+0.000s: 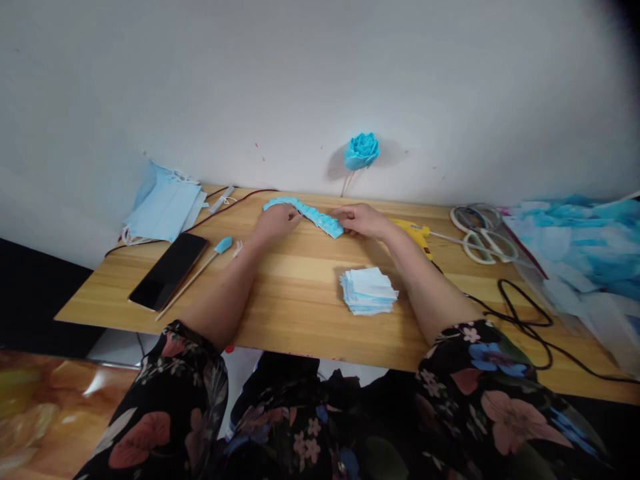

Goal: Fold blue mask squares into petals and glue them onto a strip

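Observation:
A row of overlapping light-blue folded fabric pieces (316, 217) lies across the back of the wooden table. My left hand (277, 221) rests at its left part, fingers curled together; whatever they may pinch is hidden. At the row's right end, my right hand (361, 220) has its fingers stretched out and slightly apart, the tips touching or just beside the last piece. Nearer to me sits a stack of pale-blue fabric squares (369, 291). A thin wooden stick with a blue bud-like tip (223, 245) lies left of my left forearm.
A blue fabric flower (362, 151) on sticks stands against the wall. Left are face masks (167, 203) and a black phone (169, 271). On the right lie a yellow glue gun (414, 232), white-handled scissors (483, 245), a black cord (525, 320) and a container of blue pieces (580, 247).

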Tool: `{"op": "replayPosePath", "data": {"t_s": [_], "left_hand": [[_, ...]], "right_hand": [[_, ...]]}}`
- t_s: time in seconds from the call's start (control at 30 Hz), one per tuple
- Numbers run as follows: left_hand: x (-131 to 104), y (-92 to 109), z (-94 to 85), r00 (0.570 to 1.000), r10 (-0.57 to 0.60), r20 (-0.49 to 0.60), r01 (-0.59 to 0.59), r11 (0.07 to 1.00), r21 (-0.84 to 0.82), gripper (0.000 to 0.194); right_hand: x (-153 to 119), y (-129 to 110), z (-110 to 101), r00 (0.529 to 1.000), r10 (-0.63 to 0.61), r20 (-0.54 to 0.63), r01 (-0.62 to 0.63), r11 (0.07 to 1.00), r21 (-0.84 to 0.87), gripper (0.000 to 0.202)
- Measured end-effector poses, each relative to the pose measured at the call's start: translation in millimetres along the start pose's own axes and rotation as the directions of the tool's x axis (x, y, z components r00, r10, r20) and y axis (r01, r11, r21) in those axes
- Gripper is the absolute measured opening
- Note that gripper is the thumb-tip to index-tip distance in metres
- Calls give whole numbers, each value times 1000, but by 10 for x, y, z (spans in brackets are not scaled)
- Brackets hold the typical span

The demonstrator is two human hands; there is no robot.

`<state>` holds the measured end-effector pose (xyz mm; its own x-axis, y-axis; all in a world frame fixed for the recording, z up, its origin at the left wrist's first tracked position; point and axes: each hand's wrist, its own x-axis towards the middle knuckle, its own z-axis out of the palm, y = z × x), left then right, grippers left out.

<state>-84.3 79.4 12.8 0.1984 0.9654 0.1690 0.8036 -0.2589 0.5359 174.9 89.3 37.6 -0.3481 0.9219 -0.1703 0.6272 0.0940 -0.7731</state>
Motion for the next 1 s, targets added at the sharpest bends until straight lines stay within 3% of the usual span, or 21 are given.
{"op": "replayPosePath", "data": {"t_s": [0.13, 0.27, 0.33, 0.47, 0.53, 0.63, 0.7, 0.8, 0.83, 0.9, 1.0], "left_hand": [[-39, 107, -119, 989, -137, -63, 146, 975, 165, 40], [-50, 148, -263, 960, -233, -157, 260, 948, 184, 39], [-51, 133, -298, 946, -271, -179, 301, 937, 176, 36], [-47, 59, -273, 942, -297, -156, 319, 936, 147, 40], [-36, 3, -231, 954, -267, -138, 282, 953, 111, 45], [-9, -56, -173, 977, -176, -118, 183, 982, 47, 48], [-2, -14, -159, 977, -123, -173, 127, 992, 8, 45], [-63, 254, -178, 953, -59, -299, 6, 985, -175, 34], [-113, 389, -190, 958, -25, -285, -64, 952, -299, 28], [-251, 678, -214, 984, 118, -136, -177, 772, -611, 22], [-473, 1023, -214, 940, 341, 20, -160, 491, -856, 32]], "right_hand": [[-48, -52, -48, 1000, -21, 8, 22, 974, -225, 44], [-88, -138, -93, 999, -33, 40, 46, 913, -406, 43], [-124, -205, -103, 999, -33, 24, 40, 841, -539, 42], [-317, -448, -144, 991, -7, -135, -98, 652, -752, 38], [-469, -609, -184, 974, -135, -184, -41, 687, -726, 40], [-692, -802, -233, 882, -400, -249, 201, 798, -568, 41], [-806, -853, -236, 838, -457, -298, 296, 839, -456, 39], [-939, -809, -197, 858, -423, -293, 315, 882, -351, 37], [-983, -774, -178, 872, -402, -278, 310, 895, -321, 38], [-1078, -698, -140, 891, -367, -269, 299, 918, -260, 43], [-1226, -613, -80, 899, -329, -290, 269, 936, -225, 48]]}}
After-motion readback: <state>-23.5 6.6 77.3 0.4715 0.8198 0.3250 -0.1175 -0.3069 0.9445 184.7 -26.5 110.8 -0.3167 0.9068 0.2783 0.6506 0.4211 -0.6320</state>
